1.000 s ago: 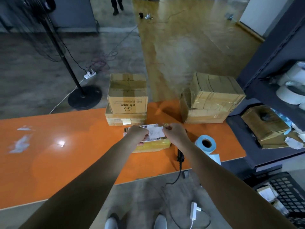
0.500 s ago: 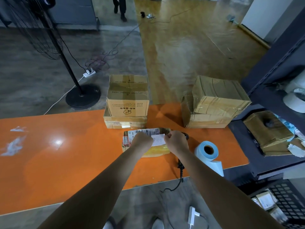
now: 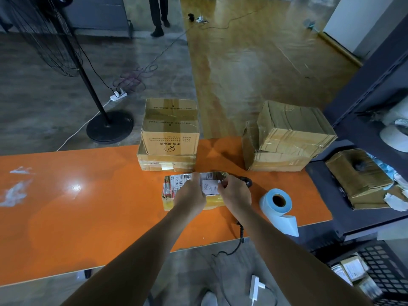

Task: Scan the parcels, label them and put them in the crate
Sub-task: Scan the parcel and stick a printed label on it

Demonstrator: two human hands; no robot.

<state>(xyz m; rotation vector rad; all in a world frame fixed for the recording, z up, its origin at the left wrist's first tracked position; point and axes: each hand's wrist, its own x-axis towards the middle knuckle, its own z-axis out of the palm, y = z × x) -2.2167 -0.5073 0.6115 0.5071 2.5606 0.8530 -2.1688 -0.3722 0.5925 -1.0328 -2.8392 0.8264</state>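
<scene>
A small taped parcel (image 3: 171, 186) with a printed barcode sticker lies on the orange table (image 3: 88, 206). A white handwritten label (image 3: 210, 188) rests on its top. My left hand (image 3: 191, 194) presses on the label's left edge and my right hand (image 3: 236, 193) pinches its right edge. A black scanner (image 3: 246, 181) lies just behind my right hand, mostly hidden, its cable running off the table's front edge. A blue label roll (image 3: 277, 203) stands to the right. The black crate (image 3: 384, 270) at lower right holds several parcels.
Two stacks of cardboard boxes stand at the table's back: one in the middle (image 3: 170, 133), one to the right (image 3: 284, 138). A dark shelf unit (image 3: 364, 107) with boxes and tape rolls is on the right. A fan stand (image 3: 109, 127), floor cables and a person's legs (image 3: 157, 16) lie beyond.
The label has come down flat onto the parcel's top, and both hands have lowered with it. The view has tilted slightly.
</scene>
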